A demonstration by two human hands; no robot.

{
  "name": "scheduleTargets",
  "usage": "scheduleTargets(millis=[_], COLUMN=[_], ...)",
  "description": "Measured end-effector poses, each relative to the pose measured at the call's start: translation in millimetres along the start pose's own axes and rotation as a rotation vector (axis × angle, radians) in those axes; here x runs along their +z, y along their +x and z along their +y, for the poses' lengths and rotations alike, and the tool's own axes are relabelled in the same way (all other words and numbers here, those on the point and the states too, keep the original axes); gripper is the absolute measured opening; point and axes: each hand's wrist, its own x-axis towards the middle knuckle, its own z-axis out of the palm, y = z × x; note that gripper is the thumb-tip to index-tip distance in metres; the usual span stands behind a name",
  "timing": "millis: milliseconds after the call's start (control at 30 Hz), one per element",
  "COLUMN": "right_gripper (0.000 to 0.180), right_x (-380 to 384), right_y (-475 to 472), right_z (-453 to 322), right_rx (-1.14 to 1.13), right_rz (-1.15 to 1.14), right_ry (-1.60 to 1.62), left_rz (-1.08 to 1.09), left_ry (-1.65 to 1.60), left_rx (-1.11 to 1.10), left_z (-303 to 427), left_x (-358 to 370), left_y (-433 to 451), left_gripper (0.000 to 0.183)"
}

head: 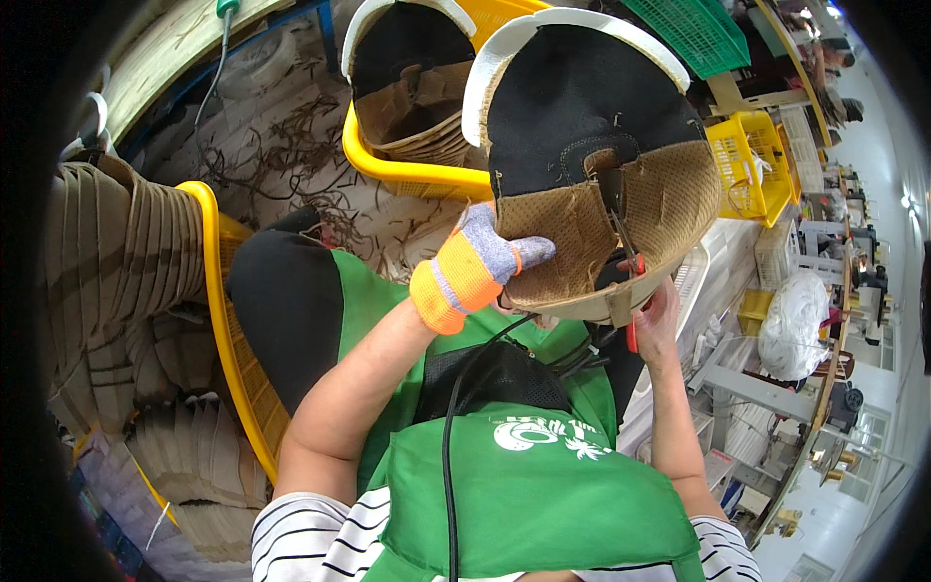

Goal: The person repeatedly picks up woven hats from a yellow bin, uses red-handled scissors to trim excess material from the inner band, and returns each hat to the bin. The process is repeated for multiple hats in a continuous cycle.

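My left hand (491,254), in a grey and orange knit glove, grips the near left edge of a brown and black fabric shoe upper (560,109), thumb on its perforated lining. A white curved strip (611,25) runs round the far end of the upper. My bare right hand (657,316) holds red-handled scissors (634,273) at the upper's near right side. The blades reach into the upper's middle opening, by the stitched black lining; whether they are open is unclear. Some of the right fingers are hidden behind the upper.
A yellow basket (418,171) beyond my left hand holds stacked similar uppers (414,80). More uppers (131,240) stand by another yellow basket (218,291) at the left. Trimmed scraps (291,145) litter the floor. A black cable (449,451) hangs over my green apron.
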Motion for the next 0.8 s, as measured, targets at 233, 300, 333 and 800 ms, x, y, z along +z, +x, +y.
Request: scheduleTargets(millis=[233, 300, 333, 800], right_gripper=[0.035, 0.034, 0.033, 0.033], right_x=[2, 4, 5, 13], right_y=[12, 13, 14, 24], right_z=[-12, -13, -11, -13], right_rx=[-0.207, -0.284, -0.262, -0.323], right_rz=[-0.018, 0.008, 0.014, 0.019], right_ry=[-0.249, -0.287, -0.284, -0.164], left_rz=[-0.015, -0.025, -0.014, 0.085], left_ry=[0.498, 0.610, 0.600, 0.515], left_rx=[0.155, 0.275, 0.258, 0.018], left_z=[-24, -21, -19, -7], left_x=[0, -1, -1, 3], left_y=[3, 1, -1, -2], left_gripper=[0.036, 0.037, 0.038, 0.043])
